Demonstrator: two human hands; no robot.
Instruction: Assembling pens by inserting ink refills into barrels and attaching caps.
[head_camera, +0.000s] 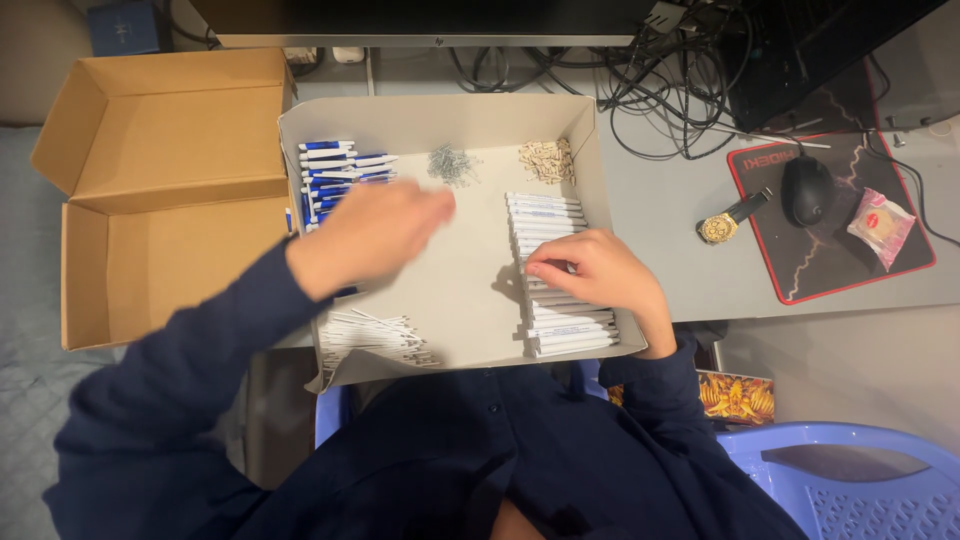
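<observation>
Two hands worked over the tray (400, 118): the right hand (597, 275) pinched a barrel in the white row (552, 270) at its right edge, the blurred left hand (372, 232), grip unclear, hovered beside blue caps (335, 172), parts apparently mostly unassembled.

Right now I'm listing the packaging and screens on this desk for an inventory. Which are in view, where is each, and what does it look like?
Open cardboard box: far left, brown, flaps spread.
Shallow tray box: centre, under both hands, grey card, holds pen parts.
Monitor: top edge, dark, only its lower bezel shows.
Snack packet: right, on the mouse pad, small, pink and clear.
Printed box: below the desk edge, orange and yellow.
</observation>
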